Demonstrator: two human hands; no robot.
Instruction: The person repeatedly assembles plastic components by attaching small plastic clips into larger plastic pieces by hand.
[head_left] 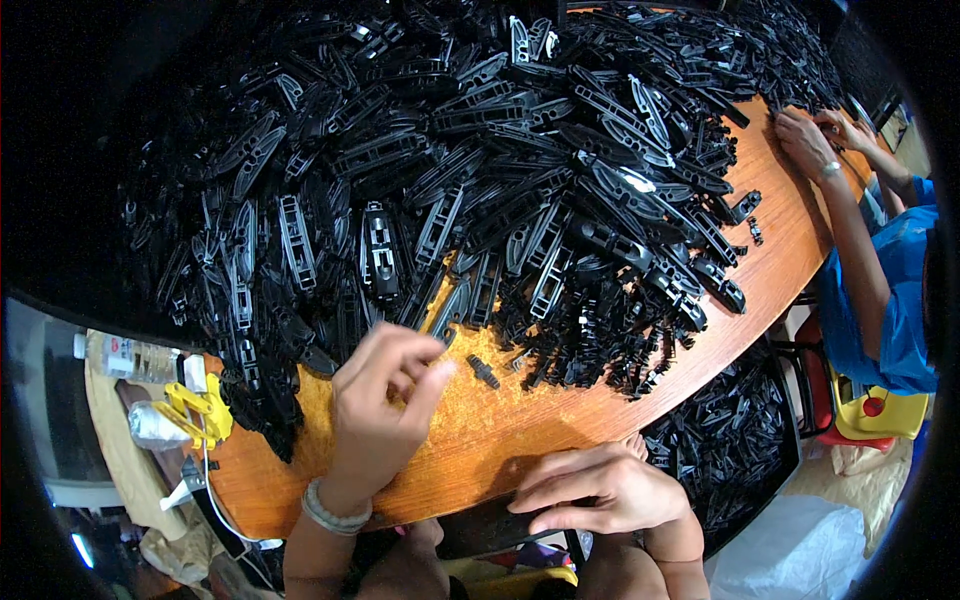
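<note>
Over the near left part of the wooden table [480,450] hovers my left hand [385,395], its fingers loosely curled and slightly blurred. Thumb and forefinger stand a little apart, and nothing shows between them. Just beyond its fingertips lie long black plastic parts [455,310] at the pile's edge. One small black ribbed plastic piece [482,371] lies alone to the right of that hand. At the table's near edge is my right hand [605,490], palm down, fingers stretched and apart, with nothing seen in it.
A large heap of black plastic parts [400,150] covers the table's far side. Below the edge at right is a container of black parts [735,440]. Another person's hands [805,140] work at the far right. A yellow clamp-like object [200,410] and a clear bottle [135,357] stand left.
</note>
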